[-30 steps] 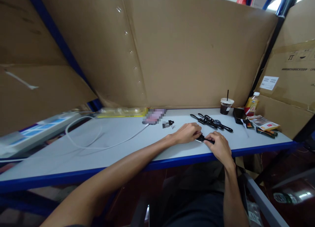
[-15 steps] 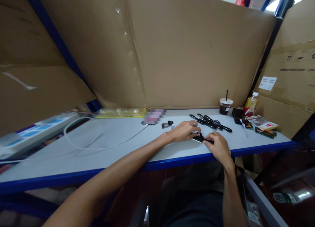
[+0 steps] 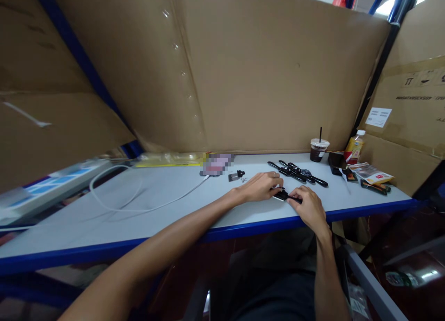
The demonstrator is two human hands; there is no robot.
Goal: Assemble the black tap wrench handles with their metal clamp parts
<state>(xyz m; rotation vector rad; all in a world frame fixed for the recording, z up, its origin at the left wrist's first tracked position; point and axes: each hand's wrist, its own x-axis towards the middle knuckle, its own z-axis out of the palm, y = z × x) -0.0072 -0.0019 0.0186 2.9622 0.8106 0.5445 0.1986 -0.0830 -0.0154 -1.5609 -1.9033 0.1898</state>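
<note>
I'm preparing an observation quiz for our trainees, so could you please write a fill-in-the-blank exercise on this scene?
The right hand holds an item that is mostly ____ in colour.
A ring is worn on the ____ hand.
A dark ____ sticks up from the lidded cup.
The front edge of the table is coloured ____.

Missing words: black; left; straw; blue.

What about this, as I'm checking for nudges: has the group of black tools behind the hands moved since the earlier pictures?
No. Against the cardboard panel, the group of black tools shows no visible shift.
</note>
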